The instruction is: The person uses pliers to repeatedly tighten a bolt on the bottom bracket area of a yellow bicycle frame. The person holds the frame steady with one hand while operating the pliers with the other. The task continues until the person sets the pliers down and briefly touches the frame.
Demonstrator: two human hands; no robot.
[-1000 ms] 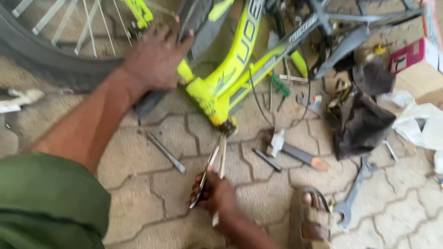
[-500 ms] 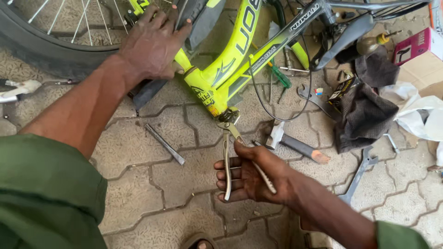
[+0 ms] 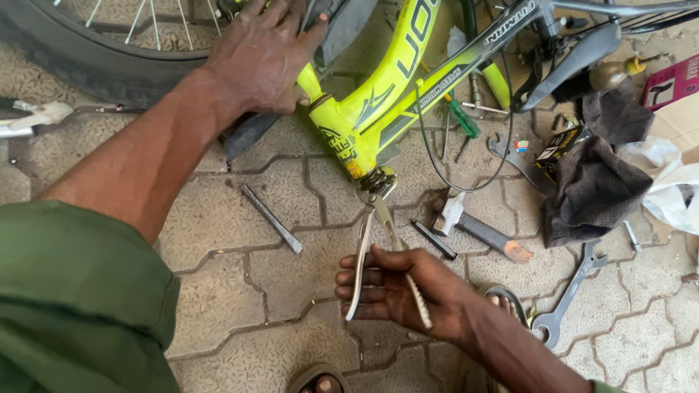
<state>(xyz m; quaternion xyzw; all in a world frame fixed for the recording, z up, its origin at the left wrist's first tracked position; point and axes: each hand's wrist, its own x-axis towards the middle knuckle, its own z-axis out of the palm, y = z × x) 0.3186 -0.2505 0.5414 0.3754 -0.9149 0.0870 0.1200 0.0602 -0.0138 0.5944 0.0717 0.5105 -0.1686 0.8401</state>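
Observation:
A neon-yellow bicycle frame (image 3: 393,102) lies over the paving. My left hand (image 3: 262,54) presses down on it near the black tyre (image 3: 95,62). My right hand (image 3: 397,291) grips the long handles of metal pliers (image 3: 375,233). The pliers' jaws are clamped on the threaded fitting (image 3: 375,178) at the frame's lower end.
On the paving lie a metal chisel (image 3: 271,218), a hammer (image 3: 473,229), a spanner (image 3: 571,298), a green-handled screwdriver (image 3: 462,116), a dark rag (image 3: 593,189) and a white plastic bag (image 3: 673,189). A cable (image 3: 437,160) loops beside the frame. A sandalled foot (image 3: 320,380) shows at the bottom edge.
My right hand took the pliers from the ground and set their jaws on the frame's fitting. It now grips the handles more firmly. My left hand stays on the frame.

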